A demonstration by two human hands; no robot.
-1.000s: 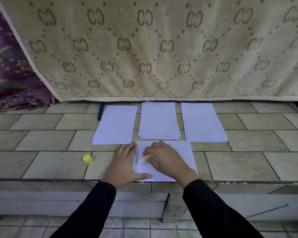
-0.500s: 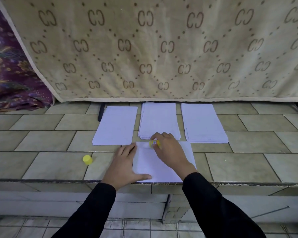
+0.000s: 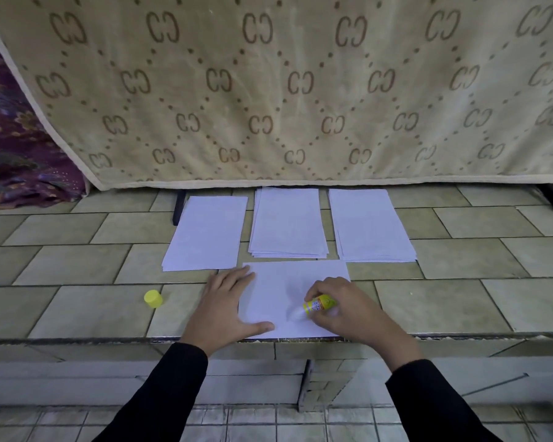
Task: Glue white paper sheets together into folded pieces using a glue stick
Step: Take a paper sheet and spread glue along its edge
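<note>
White paper sheet (image 3: 288, 291), a single rectangle laid crosswise, lies at the lower centre of the frame on the beige tiled counter (image 3: 83, 263). Its near edge sits close to the counter's front lip, likely so that both hands reach all of it. The left hand (image 3: 227, 301) rests flat on the sheet's left edge, its fingers (image 3: 237, 275) straight and close together and the thumb spread along the near edge; this reads as pinning the paper against sliding under the rubbing. The right hand (image 3: 348, 309) curls its fingers (image 3: 328, 287) round the short yellow glue stick (image 3: 318, 305), pinching it with the pale tip tilted down and leftward over the sheet's right half. The tip is blurred, so contact with the paper seems likely, not certain. The round yellow cap (image 3: 153, 298) stands well apart at the left, off the paper, presumably out of the way. Above the sheet, the left pile (image 3: 206, 232), the middle pile (image 3: 288, 223) and the right pile (image 3: 371, 226) of white paper lie side by side below the hem of the beige patterned cloth (image 3: 268, 100), probably kept within reach for the next gluing.
</note>
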